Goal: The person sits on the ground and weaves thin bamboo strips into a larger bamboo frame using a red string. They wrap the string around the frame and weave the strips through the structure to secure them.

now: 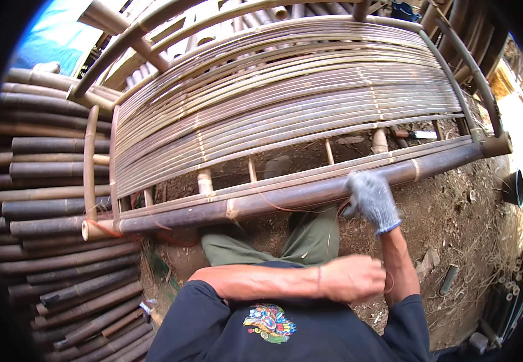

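Note:
A bamboo bench or daybed frame stretches across in front of me, with a thick dark front pole and a seat of long, narrow slats. My right hand, in a grey knitted glove, curls against the front pole right of its middle. My left hand is bare and closed in a fist, drawn across my body over the right forearm. A thin strand shows beside that fist; most of its run is too fine to follow. Another reddish strand hangs along the front pole.
Bamboo poles lie stacked along the left. A tool with a wooden handle and pale blade lies beneath the seat's right end. Cut bamboo ends are piled at the right. Bare dirt with scraps lies around the frame.

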Demonstrator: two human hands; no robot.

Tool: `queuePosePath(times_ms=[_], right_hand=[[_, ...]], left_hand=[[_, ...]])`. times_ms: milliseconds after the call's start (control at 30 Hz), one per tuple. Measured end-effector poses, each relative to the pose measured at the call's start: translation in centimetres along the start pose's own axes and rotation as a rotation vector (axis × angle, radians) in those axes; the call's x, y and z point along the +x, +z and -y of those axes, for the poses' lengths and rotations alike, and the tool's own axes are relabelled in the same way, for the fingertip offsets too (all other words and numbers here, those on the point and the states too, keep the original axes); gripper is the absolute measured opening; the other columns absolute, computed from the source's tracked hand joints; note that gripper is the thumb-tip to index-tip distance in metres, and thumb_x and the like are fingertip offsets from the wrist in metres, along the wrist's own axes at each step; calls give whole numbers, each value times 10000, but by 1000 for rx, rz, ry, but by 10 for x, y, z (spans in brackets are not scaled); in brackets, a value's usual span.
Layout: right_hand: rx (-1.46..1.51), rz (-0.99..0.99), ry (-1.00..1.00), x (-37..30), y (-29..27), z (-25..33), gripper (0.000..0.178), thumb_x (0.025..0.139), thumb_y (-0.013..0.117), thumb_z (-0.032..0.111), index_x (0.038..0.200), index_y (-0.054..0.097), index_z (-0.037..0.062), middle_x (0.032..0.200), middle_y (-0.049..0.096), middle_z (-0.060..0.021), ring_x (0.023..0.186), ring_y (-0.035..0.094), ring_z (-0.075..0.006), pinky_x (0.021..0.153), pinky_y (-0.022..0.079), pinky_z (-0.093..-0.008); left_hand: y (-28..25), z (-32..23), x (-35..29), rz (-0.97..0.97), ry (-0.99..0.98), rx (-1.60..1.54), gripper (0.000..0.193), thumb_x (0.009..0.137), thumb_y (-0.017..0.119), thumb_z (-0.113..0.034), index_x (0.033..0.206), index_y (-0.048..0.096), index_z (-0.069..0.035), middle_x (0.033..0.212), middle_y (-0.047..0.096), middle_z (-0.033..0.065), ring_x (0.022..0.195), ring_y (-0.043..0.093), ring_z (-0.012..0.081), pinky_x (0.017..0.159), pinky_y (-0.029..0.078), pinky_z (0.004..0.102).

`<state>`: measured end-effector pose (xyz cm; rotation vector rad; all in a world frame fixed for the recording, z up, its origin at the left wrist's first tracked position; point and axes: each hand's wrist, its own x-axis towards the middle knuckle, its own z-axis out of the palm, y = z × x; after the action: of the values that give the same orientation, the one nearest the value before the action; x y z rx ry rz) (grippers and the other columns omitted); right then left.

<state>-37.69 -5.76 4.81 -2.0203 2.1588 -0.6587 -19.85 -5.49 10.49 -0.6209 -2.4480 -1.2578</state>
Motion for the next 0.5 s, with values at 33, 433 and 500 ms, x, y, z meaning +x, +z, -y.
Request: queuePosePath(times_ms=[33,433,500], right_hand=[[129,-91,430,18,-17,12,141,936,578,206,902,586,69,800,611,-123,756,614,-328,688,511,-447],[-466,586,89,19,-40,-85,313,982,483,229,792,634,33,668,659,-168,602,669,-324,562,548,-430],[-200,663,239,-1,-41,-28,444,1012,434,308,794,693,21,750,688,-217,686,701,-346,648,561,-479]], left_hand=[[-26,13,-2,-77,-43,6,209,798,675,-165,972,623,-60,918,586,70,902,603,244,759,509,370],[-72,180,-57,-121,-1295,111,423,991,471,-466,1062,738,-146,954,739,141,999,674,340,1014,347,471],[-69,180,-64,-175,-1281,119,399,986,498,-458,1070,741,-153,978,741,133,1023,670,310,1033,281,494]])
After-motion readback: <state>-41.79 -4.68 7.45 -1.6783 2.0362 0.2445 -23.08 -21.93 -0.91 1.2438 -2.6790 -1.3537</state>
